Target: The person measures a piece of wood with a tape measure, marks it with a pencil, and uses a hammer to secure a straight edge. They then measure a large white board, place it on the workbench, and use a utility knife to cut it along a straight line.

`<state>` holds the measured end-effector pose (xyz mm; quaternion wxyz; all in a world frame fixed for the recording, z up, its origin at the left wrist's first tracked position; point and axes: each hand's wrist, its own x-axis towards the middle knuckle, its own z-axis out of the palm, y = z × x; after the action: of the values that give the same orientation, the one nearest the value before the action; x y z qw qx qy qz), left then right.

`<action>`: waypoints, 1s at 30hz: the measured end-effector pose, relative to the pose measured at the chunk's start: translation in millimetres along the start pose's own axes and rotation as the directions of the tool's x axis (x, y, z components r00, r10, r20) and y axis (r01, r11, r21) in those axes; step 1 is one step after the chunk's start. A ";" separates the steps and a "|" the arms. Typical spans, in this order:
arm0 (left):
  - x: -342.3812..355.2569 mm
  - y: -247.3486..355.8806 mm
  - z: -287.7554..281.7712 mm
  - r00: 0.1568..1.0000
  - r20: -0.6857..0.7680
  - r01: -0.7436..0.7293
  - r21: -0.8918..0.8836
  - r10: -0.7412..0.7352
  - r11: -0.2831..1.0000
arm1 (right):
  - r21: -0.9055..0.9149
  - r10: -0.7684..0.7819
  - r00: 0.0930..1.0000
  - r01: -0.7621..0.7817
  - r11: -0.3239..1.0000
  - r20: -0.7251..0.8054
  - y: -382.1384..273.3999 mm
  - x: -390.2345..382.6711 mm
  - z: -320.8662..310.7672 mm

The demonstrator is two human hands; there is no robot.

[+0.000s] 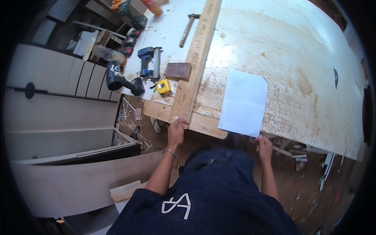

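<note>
My left hand (177, 132) is closed round the near end of a long wooden board (190, 72), its thumb on top. That board lies lengthwise across the white worktable (297, 51), running away from me. At the table's front edge, my right hand (264, 147) pinches the lower right corner of a white sheet of paper (245, 102). The sheet lies flat to the right of the board. Left of the board are a yellow tape measure (163, 86), a reddish-brown block (178, 71) and a blue nail gun (149, 62). Farther off rests a hammer (188, 30).
A black cordless drill (122, 79) lies at the table's left edge, with battery packs (130, 42) beyond it. Pale cabinet panels (62, 105) stand on the left. Wood offcuts (299, 154) litter the floor under the table at right.
</note>
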<state>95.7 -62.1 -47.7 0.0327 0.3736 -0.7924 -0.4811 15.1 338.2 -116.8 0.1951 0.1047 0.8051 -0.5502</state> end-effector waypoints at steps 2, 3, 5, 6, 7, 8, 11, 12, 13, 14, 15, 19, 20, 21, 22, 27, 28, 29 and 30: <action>13.2 -4.4 -17.3 0.988 -0.144 -0.053 0.047 0.059 0.998 | -0.026 -0.052 0.997 0.053 0.998 0.050 -11.6 -4.5 24.4; 24.7 -2.9 -24.0 0.962 -0.235 -0.118 0.093 0.137 0.989 | -0.056 -0.084 0.995 0.087 0.995 0.061 -26.7 -13.1 37.0; 60.5 0.2 -40.9 0.913 -0.370 -0.101 0.199 0.170 0.975 | -0.247 -0.227 0.967 0.249 0.936 0.115 -46.0 -15.0 49.3; 88.4 4.4 -49.6 0.901 -0.412 -0.030 0.249 0.134 0.968 | -0.260 -0.288 0.948 0.314 0.913 0.136 -58.4 -14.3 53.1; 115.8 -2.8 -61.7 0.887 -0.429 -0.067 0.243 0.169 0.968 | -0.272 -0.339 0.926 0.374 0.887 0.166 -71.0 -16.7 56.9; 146.5 -17.0 -74.8 0.870 -0.449 -0.105 0.235 0.203 0.966 | -0.283 -0.392 0.899 0.435 0.855 0.196 -81.9 -19.1 58.4; 217.0 -64.3 -103.9 0.817 -0.377 -0.232 0.476 0.436 0.848 | -0.343 -0.359 0.913 0.405 0.847 0.192 -103.0 -24.1 56.9; 223.8 -67.1 -105.6 0.831 -0.317 -0.258 0.508 0.457 0.822 | -0.363 -0.380 0.906 0.422 0.831 0.184 -109.7 -27.7 54.9; 229.9 -69.8 -105.8 0.842 -0.256 -0.284 0.539 0.475 0.793 | -0.381 -0.401 0.898 0.439 0.814 0.179 -116.7 -32.3 53.3; 232.9 -66.3 -100.7 0.861 -0.242 -0.295 0.479 0.448 0.826 | -0.402 -0.416 0.895 0.445 0.800 0.163 -121.5 -37.6 51.3; 230.4 -64.4 -100.4 0.880 -0.227 -0.298 0.422 0.417 0.856 | -0.416 -0.415 0.896 0.441 0.795 0.158 -125.7 -41.9 52.7; 221.2 -77.8 -105.6 0.910 -0.247 -0.273 0.244 0.332 0.930 | -0.466 -0.388 0.906 0.420 0.779 0.168 -142.5 -58.1 69.3; 211.3 -77.4 -107.0 0.916 -0.257 -0.262 0.192 0.307 0.946 | -0.477 -0.379 0.909 0.414 0.775 0.173 -147.8 -61.3 76.8; 198.9 -71.9 -106.7 0.920 -0.275 -0.250 0.133 0.278 0.959 | -0.475 -0.403 0.898 0.437 0.764 0.178 -150.6 -62.0 84.5; 186.2 -76.0 -106.9 0.931 -0.290 -0.223 0.030 0.222 0.974 | -0.472 -0.427 0.886 0.460 0.752 0.183 -152.1 -61.7 93.5; 91.1 -45.1 -104.3 0.997 0.061 0.070 -0.470 -0.047 0.880 | -0.483 -0.372 0.886 0.463 0.743 0.277 -179.6 -62.1 154.9; 69.9 -31.2 -98.4 0.977 0.206 0.141 -0.481 -0.045 0.866 | -0.423 -0.476 0.822 0.569 0.705 0.311 -182.6 -59.8 170.3; 51.9 -19.3 -90.2 0.939 0.340 0.213 -0.481 -0.044 0.851 | -0.354 -0.574 0.743 0.669 0.653 0.345 -184.5 -56.7 184.1; 39.2 -12.8 -81.8 0.871 0.492 0.250 -0.414 -0.016 0.875 | -0.362 -0.597 0.705 0.709 0.605 0.382 -187.0 -54.0 195.1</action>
<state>108.3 -150.2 -26.1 -0.1077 0.2811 -0.6088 -0.7340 31.0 90.3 2.3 0.0875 -0.3129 0.8699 -0.3711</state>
